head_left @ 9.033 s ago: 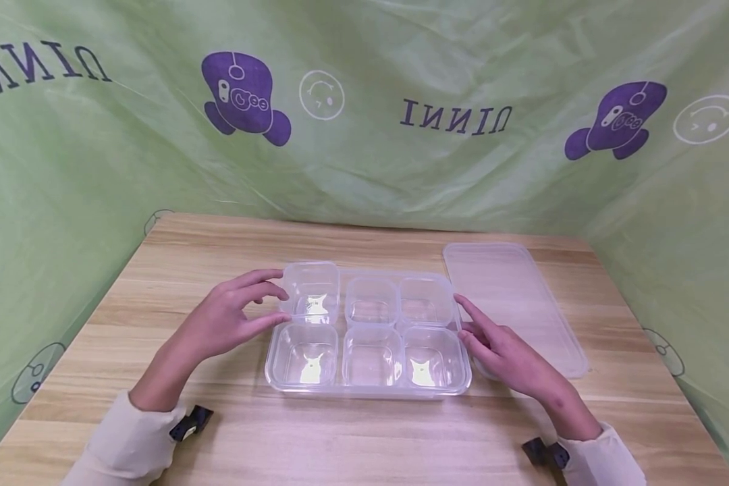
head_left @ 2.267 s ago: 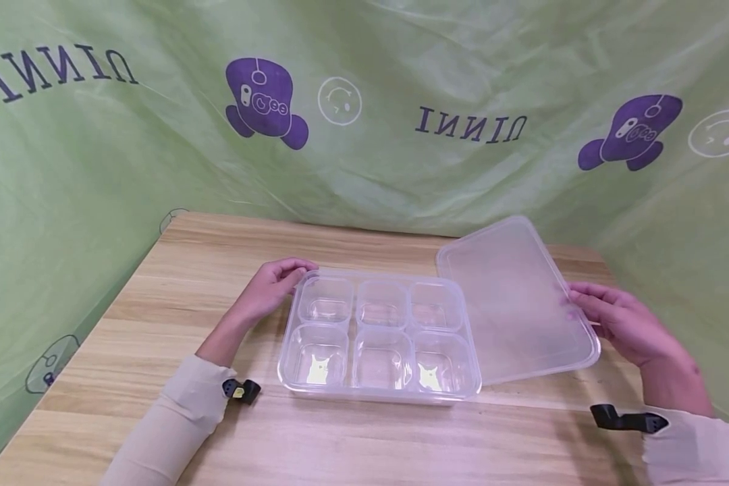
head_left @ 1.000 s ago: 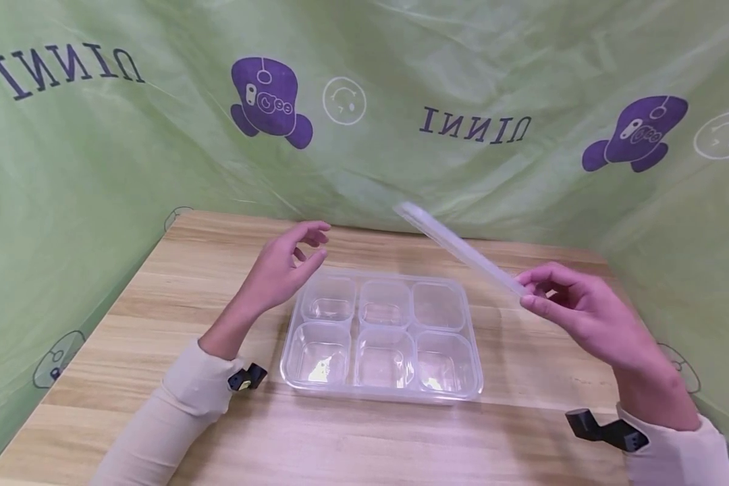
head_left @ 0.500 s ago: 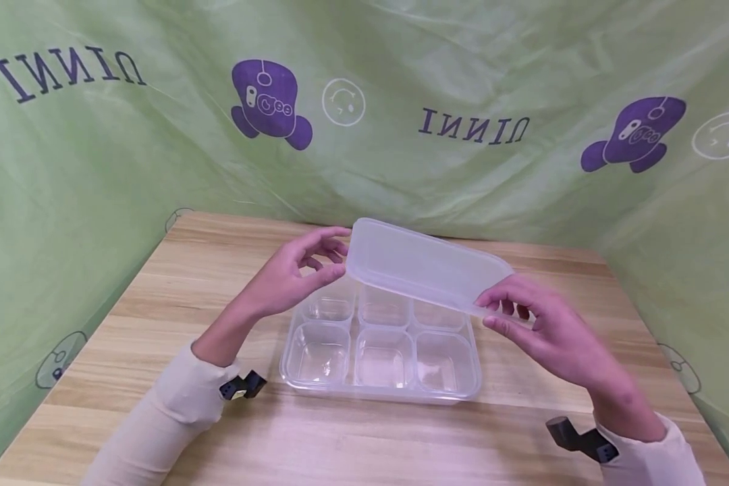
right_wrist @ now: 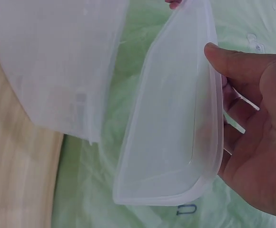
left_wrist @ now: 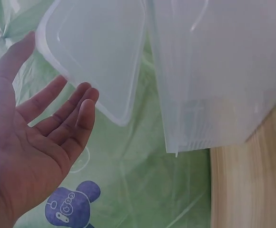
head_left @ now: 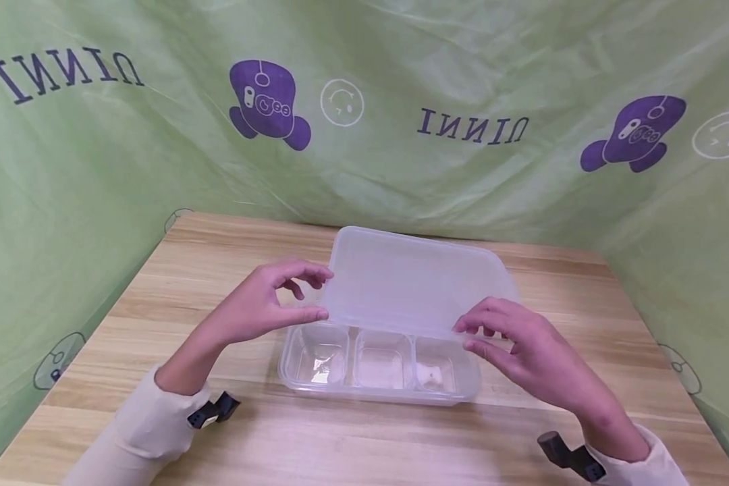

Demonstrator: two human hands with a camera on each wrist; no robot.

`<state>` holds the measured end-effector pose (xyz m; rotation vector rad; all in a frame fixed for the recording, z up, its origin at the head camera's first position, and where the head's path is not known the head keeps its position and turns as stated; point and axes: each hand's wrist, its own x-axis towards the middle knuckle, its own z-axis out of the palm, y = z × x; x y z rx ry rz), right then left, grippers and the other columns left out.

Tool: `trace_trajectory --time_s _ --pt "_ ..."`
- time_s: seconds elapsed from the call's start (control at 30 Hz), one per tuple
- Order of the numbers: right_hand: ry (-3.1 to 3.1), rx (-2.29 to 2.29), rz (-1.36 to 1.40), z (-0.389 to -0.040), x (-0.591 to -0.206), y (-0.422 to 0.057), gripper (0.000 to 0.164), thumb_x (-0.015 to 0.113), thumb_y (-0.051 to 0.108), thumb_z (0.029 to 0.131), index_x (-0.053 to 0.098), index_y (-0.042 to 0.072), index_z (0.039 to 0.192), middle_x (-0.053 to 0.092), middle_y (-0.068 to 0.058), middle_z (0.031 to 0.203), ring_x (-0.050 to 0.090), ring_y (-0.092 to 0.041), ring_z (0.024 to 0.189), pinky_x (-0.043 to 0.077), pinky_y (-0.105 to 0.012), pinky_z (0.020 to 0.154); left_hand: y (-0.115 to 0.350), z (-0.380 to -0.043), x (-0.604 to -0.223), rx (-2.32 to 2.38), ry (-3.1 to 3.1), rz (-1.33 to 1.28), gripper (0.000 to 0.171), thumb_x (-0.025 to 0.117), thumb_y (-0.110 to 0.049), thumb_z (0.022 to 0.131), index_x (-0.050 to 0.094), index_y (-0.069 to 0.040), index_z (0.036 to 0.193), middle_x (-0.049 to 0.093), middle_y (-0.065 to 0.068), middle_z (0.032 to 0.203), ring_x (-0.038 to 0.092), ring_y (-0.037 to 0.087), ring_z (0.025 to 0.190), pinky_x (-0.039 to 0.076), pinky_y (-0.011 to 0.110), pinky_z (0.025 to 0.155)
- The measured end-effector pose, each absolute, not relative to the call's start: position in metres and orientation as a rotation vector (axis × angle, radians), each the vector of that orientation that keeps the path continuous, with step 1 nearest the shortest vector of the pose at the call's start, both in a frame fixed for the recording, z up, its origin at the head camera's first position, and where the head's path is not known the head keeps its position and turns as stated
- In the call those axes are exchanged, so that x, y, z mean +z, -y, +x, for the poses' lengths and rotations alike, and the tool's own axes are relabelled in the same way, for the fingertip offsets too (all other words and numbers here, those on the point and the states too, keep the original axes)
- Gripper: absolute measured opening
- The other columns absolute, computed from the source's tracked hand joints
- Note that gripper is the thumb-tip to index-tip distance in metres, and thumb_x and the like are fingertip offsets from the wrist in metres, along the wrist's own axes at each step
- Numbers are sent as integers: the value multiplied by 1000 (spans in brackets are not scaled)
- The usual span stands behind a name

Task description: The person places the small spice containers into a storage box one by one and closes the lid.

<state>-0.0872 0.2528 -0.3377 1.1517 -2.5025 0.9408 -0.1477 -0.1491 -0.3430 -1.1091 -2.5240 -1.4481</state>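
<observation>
A translucent plastic lid (head_left: 419, 280) hangs tilted over the back of a clear storage box (head_left: 379, 393), hiding its rear row of cups. Three small square clear cups (head_left: 379, 361) show in the front row. My right hand (head_left: 534, 351) pinches the lid's right edge, and the right wrist view shows the thumb on one face of the lid (right_wrist: 171, 128) with the fingers behind. My left hand (head_left: 249, 304) is spread at the lid's left edge. In the left wrist view its fingers lie loosely bent beside the lid corner (left_wrist: 95, 52), with the box (left_wrist: 219, 71) farther right.
The wooden table (head_left: 364, 445) bears the box near its middle. Behind and on both sides hangs a green printed curtain (head_left: 376, 175). Small black devices (head_left: 212, 410) are fixed to both sleeves.
Earlier my left hand was at a small cup in the back-left place, with the lid on the table. My right hand has since lifted the lid and brought it leftward over the box.
</observation>
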Motion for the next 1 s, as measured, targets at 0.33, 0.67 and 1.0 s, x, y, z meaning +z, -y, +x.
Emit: trace_trajectory --time_s 0.33,0.67,1.0 --pt "2357 811 1225 -77 -359 -235 30 55 38 107 74 15 109 67 11 107 65 -4 89 52 -16 74 167 -132 -352 -1368 2623 -1099 44 88 -24 84 72 -14 123 70 -6 119 68 23 96 55 32 85" --pt "2375 791 1291 -70 -370 -226 23 58 34 107 73 17 109 66 13 109 62 -4 93 48 -13 77 176 -115 -363 -1271 2683 -1073 41 89 -31 82 70 -20 117 68 -12 118 66 12 96 55 34 86" --pt "2356 851 1396 -69 -381 -217 10 69 21 101 72 18 111 64 15 106 61 0 92 46 -10 73 185 -102 -366 -1119 2784 -1067 42 83 -47 86 68 -22 116 64 -16 114 62 13 95 53 36 85"
